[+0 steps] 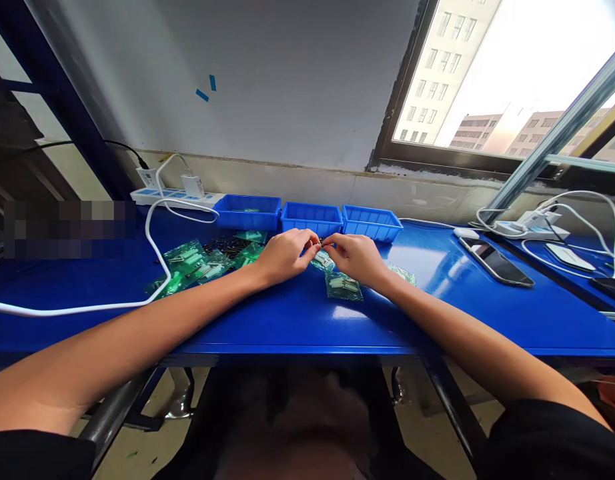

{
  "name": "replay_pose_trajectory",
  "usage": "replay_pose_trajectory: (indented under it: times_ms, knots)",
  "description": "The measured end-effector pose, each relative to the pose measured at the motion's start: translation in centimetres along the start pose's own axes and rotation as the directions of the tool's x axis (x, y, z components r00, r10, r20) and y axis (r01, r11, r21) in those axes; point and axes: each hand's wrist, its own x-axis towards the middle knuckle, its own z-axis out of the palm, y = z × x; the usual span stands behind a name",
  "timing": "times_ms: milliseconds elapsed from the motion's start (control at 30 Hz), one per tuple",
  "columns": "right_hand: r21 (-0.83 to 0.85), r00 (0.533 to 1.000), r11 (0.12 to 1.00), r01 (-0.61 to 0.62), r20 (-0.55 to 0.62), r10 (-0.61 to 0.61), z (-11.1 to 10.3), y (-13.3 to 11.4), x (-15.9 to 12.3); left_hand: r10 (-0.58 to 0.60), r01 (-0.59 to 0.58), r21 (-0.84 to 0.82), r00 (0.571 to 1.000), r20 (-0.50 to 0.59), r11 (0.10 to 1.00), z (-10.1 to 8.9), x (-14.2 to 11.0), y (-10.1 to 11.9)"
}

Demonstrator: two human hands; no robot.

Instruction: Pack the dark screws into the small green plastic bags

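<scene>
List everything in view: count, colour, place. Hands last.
Plastic bins: three, blue, back of table
Plastic packets: several, clear or green, centre and left
Slender parts: many, dark, among left packets
Power strips: two, white, back left and right
Cables: several, white and black, both sides
Smartphone: one, dark, right
Tape strips: two, blue, wall
Window: one, dark frame, upper right
Table: one, blue, under bins
Left hand, right hand: one each, bare, centre

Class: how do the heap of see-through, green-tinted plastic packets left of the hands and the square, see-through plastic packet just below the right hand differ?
The packet heap has several packets overlapping; the square packet is just one. The heap shows vivid green; the square packet looks duller. Both lie on the blue table, pale pieces showing inside.
</scene>
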Motion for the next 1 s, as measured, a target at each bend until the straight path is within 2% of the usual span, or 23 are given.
replay_pose_trajectory:
  times_ms: [167, 333, 433, 700, 1000]
  knots:
    - [-0.008, 0.999, 0.999, 0.032, -0.029, -0.032, 0.04, 0.05, -0.02, -0.05, 0.05, -0.039, 0.999, 0.021, 0.998, -0.23, 0.13, 0.26]
    - [-0.013, 0.997, 0.997, 0.07, -0.028, -0.07, 0.01, 0.04, -0.03, -0.151, 0.167, -0.149, 0.982, 0.11, 0.975, -0.31, 0.3, 0.39]
    - [-0.024, 0.998, 0.998, 0.065, -0.011, -0.066, 0.0, -0.04, -0.04, -0.174, 0.202, -0.189, 0.973, 0.152, 0.961, -0.29, 0.34, 0.34]
    - [-0.007, 1.0, 1.0, 0.019, -0.016, -0.019, -0.08, -0.13, -0.04, -0.145, 0.19, -0.296, 0.975, 0.167, 0.936, -0.28, 0.35, 0.37]
    - [0.026, 0.999, 0.999, -0.024, 0.027, 0.023, -0.29, -0.27, 0.01, -0.116, 0.152, -0.229, 0.98, 0.161, 0.962, -0.26, 0.25, 0.42]
